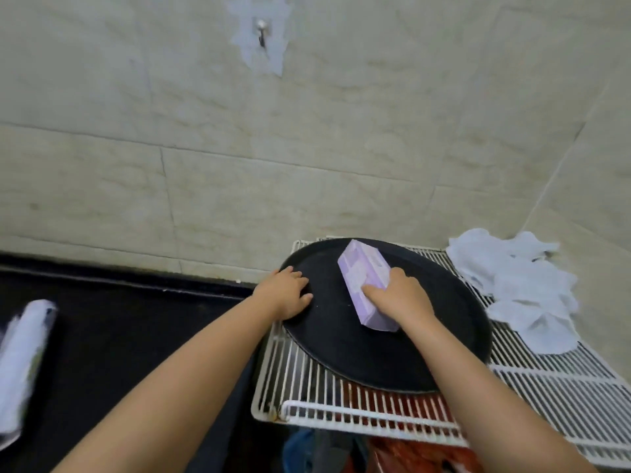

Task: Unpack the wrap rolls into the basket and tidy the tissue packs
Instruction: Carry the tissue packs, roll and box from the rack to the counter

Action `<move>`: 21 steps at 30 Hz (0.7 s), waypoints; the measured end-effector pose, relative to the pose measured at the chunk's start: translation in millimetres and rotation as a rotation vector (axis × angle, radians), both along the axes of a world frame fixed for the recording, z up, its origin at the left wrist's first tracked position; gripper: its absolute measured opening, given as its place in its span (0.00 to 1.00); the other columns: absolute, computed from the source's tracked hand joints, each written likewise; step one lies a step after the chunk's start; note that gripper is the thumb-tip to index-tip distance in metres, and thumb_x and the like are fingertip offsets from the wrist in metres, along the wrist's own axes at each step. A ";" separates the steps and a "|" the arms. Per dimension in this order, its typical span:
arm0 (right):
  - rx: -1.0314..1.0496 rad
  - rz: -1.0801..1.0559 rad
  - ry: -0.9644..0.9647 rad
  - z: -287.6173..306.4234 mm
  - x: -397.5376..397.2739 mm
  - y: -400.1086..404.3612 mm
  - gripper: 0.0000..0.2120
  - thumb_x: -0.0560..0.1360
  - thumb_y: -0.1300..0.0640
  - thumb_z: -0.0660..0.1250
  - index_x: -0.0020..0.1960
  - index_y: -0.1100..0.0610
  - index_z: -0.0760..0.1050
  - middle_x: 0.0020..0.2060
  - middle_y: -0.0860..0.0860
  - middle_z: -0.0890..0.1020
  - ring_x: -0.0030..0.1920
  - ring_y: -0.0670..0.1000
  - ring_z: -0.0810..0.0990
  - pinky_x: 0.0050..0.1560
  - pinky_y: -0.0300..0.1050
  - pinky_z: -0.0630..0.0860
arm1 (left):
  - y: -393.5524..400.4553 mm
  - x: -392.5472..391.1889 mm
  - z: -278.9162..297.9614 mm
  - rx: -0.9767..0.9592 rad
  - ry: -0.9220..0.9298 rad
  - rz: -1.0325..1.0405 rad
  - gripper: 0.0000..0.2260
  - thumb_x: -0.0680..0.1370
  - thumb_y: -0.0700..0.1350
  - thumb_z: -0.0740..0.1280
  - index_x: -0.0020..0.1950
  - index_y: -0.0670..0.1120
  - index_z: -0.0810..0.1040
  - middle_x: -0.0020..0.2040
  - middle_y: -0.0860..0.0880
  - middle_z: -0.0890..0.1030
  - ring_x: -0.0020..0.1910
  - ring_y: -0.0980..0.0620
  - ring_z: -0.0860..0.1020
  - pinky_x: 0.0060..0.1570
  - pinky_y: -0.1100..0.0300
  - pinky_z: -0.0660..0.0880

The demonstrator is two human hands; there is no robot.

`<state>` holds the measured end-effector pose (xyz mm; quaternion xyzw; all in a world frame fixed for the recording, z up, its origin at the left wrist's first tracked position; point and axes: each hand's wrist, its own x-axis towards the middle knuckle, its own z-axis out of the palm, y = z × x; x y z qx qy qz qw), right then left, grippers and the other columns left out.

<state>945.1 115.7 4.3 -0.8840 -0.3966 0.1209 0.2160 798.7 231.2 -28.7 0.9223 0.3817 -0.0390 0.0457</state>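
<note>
Hands: right hand (397,295), lower centre-right of the frame, closed around the near half of a lilac tissue pack (367,283), thumb on the pack's left face, fingers over its top and right side; left hand (285,293), just left of it, fingers spread and laid flat on the left rim of a round black tray (375,353), holding nothing. Tissue pack: one long, soft-wrapped block lying aslant on the tray, far end pointing to the upper left, near end toward the wearer. Handling, judged: light, compressible, film wrapper likely a little slippery; best gripped across the short width at mid-length, as a squeeze at one end would let it sag or twist. Tray: rests on a white wire rack (546,387), overhanging the rack's left edge toward a dark table (119,336); may slide or tip if pressed off-centre, which the left hand appears placed to prevent. Right of frame: crumpled white cloths (522,285) on the rack, against the tiled wall. Far left edge: a blurred white roll-like bundle (20,363) on the table, possibly a wrap roll; cannot tell. No basket in view.
</note>
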 end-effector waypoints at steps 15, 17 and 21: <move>0.233 0.519 0.024 -7.0 -273.9 75.7 0.25 0.73 0.48 0.63 0.65 0.61 0.64 0.61 0.63 0.71 0.59 0.64 0.73 0.54 0.52 0.72 | -13.3 -294.1 -19.4 0.158 -0.018 0.605 0.16 0.80 0.47 0.56 0.63 0.41 0.72 0.67 0.43 0.71 0.69 0.43 0.64 0.64 0.49 0.67; 0.188 0.549 0.063 -32.4 -325.8 86.0 0.26 0.73 0.49 0.63 0.66 0.60 0.63 0.61 0.62 0.70 0.59 0.64 0.73 0.49 0.50 0.71 | -17.0 -350.2 -31.9 0.128 -0.003 0.658 0.15 0.80 0.47 0.56 0.62 0.41 0.73 0.65 0.43 0.72 0.67 0.43 0.65 0.62 0.50 0.68; 0.120 0.498 0.114 -88.0 -408.7 101.9 0.26 0.74 0.49 0.62 0.66 0.60 0.61 0.60 0.62 0.69 0.57 0.63 0.73 0.44 0.49 0.70 | -18.4 -449.4 -57.1 0.082 0.045 0.702 0.17 0.80 0.48 0.55 0.65 0.43 0.71 0.68 0.45 0.71 0.71 0.44 0.63 0.64 0.49 0.66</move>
